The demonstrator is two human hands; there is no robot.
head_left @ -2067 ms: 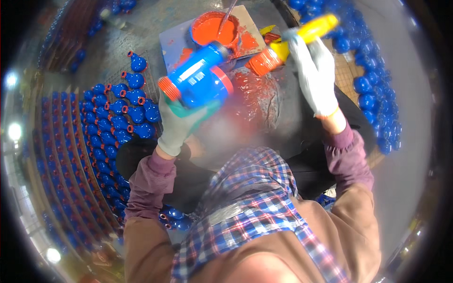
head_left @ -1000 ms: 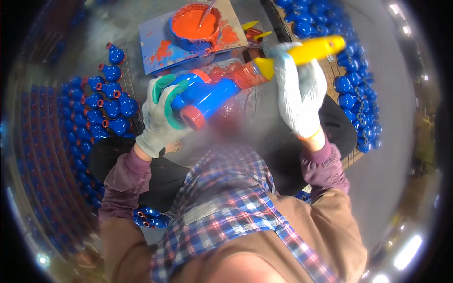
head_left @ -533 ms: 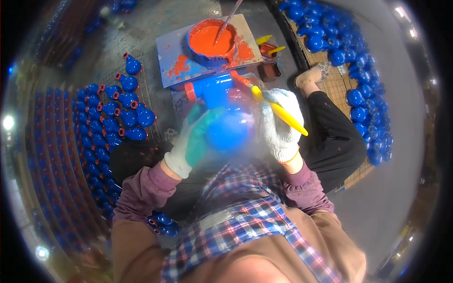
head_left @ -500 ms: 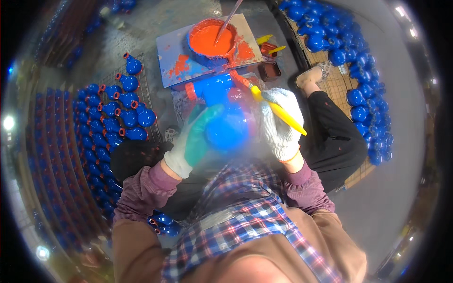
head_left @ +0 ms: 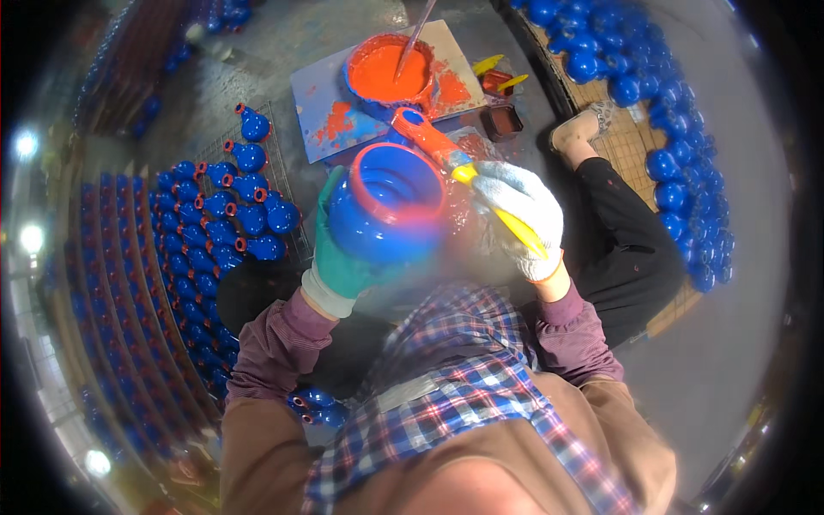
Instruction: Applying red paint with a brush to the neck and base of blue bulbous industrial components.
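Note:
A glossy, round-bellied blue vase [head_left: 378, 225] is tilted so that its wide mouth faces up toward me. Wet red-orange paint rings the rim, and the inside is blue. My left hand [head_left: 330, 249], in a white glove with a green palm, closes round its left side; some fingers are hidden behind it. In a white knit glove, my right hand [head_left: 524, 210] grips a yellow-handled paintbrush [head_left: 515, 230]. The brush's red-coated head lies just beyond the rim on the right; whether it touches the vase I cannot tell. A small red-edged blue opening [head_left: 408, 116] shows past the brush head.
A tub of orange-red paint [head_left: 390, 73] with a stick in it stands on a paint-stained board [head_left: 322, 129]. Small containers [head_left: 502, 122] and yellow-handled tools sit beside it. Rows of blue vases [head_left: 249, 184] with red rims fill the left; more blue ones [head_left: 674, 163] line the right.
My left hand has turned the vase so its mouth now faces me; before, it showed side-on. The brush stays in my right hand, its head slightly lower left. The view has shifted a little.

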